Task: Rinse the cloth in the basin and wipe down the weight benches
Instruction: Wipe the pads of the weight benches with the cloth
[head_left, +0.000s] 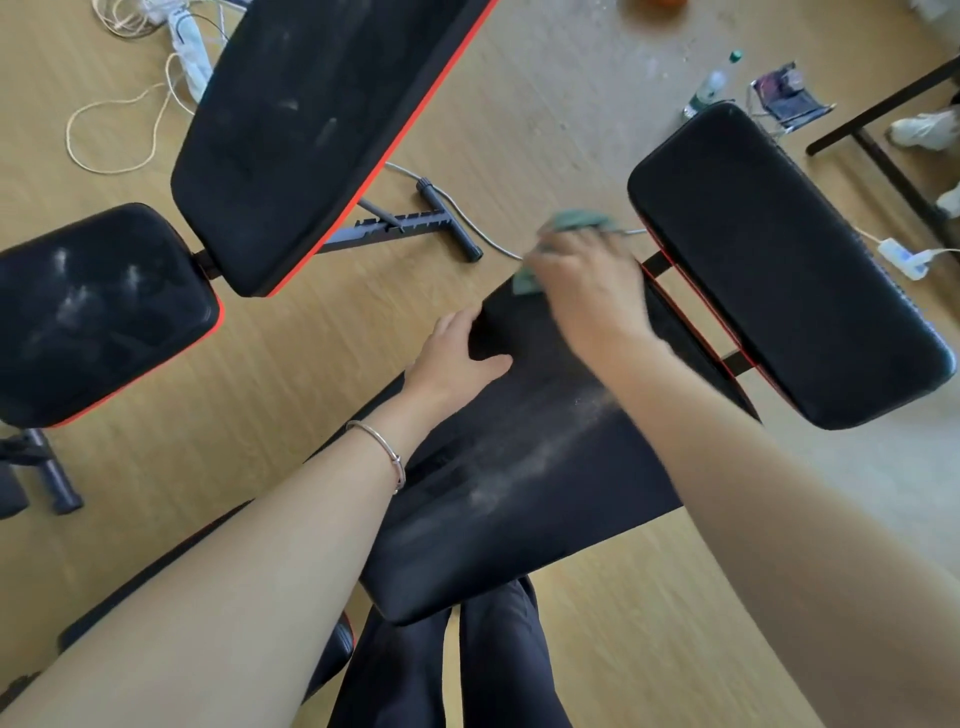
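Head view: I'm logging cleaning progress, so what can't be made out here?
- Green cloth: motion-blurred, mostly under the right hand; wetness unclear.
- Basin: outside the frame.
- Near bench pad: far end covered by the right hand, a side strip by the left forearm.
- Dusty backrest: cut off by the top edge.
- Bottle: label too small.

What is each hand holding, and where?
The right hand grips the bunched green cloth around its middle, on the bench pad. The left hand only rests on that pad's edge.
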